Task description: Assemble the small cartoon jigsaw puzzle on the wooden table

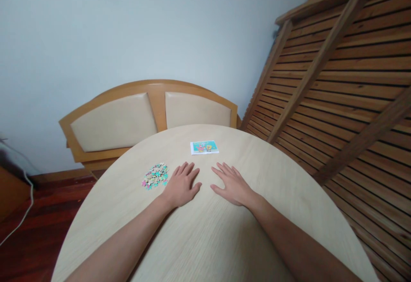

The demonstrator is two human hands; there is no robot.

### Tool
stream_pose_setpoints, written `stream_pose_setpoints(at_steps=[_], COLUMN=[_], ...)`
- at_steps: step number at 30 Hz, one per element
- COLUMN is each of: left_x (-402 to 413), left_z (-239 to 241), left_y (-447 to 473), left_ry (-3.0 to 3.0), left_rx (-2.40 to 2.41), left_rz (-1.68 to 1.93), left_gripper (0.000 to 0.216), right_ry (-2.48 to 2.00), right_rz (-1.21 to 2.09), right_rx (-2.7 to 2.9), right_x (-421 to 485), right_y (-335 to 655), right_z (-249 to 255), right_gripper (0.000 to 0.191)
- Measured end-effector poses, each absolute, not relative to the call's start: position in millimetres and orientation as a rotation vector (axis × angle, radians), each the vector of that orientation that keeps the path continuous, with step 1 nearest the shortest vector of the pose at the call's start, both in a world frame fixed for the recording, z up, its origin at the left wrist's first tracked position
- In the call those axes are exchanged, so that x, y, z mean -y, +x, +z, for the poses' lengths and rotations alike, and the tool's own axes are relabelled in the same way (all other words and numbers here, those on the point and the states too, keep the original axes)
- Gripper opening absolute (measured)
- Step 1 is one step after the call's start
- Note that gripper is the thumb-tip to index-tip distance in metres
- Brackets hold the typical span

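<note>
Palm down on the light wooden table [205,239], my left hand [183,184] lies with its fingers apart and holds nothing. Just to its left is a loose pile of small jigsaw puzzle pieces [156,175], mostly teal, cream and pink. My right hand [231,183] also rests flat, fingers spread, with nothing in it. Beyond both hands lies a small picture card [204,147] with a teal ground and a pink and a yellow cartoon figure. Neither hand touches the card.
A wooden headboard [157,106] with cream padded panels stands behind the round table, against a pale wall [144,25]. A slatted wooden frame [337,80] leans at the right. On the left, a white cable [31,196] hangs above the dark red floor [61,209].
</note>
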State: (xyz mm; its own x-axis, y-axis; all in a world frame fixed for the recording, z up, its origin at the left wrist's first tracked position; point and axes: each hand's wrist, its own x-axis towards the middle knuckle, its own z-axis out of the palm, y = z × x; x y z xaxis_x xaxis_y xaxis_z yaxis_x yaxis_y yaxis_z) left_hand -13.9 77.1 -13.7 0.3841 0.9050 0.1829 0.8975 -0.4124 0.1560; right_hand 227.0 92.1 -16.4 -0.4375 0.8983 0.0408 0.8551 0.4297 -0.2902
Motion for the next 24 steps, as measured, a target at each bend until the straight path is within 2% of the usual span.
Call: stream_pose_setpoints(at_steps=[2,5,8,17,24], left_x=[-76,-78,-82,-92,-87], left_z=[-11,-9,-11,-16,-23], left_y=[-24,-43,-57,-58,-30], left_ry=[2.53,2.214,2.014,2.191,2.495], left_rx=[-1.949,-2.423,-2.567,-2.377,-1.908], left_rz=[0.41,0.433,0.382,0.358,0.437], left_gripper=[0.055,0.065,0.071,0.049,0.045], right_ry=[-1.538,-1.517,-1.507,-1.518,-1.526], right_rz=[0.344,0.349,0.353,0.373,0.364], right_rx=[2.49,2.491,2.489,2.475,2.459], right_x=[-92,-91,-92,-91,-90], right_y=[228,231,232,232,230], right_z=[-16,-17,-19,-17,-16], right_gripper=[0.074,0.073,0.073,0.071,0.069])
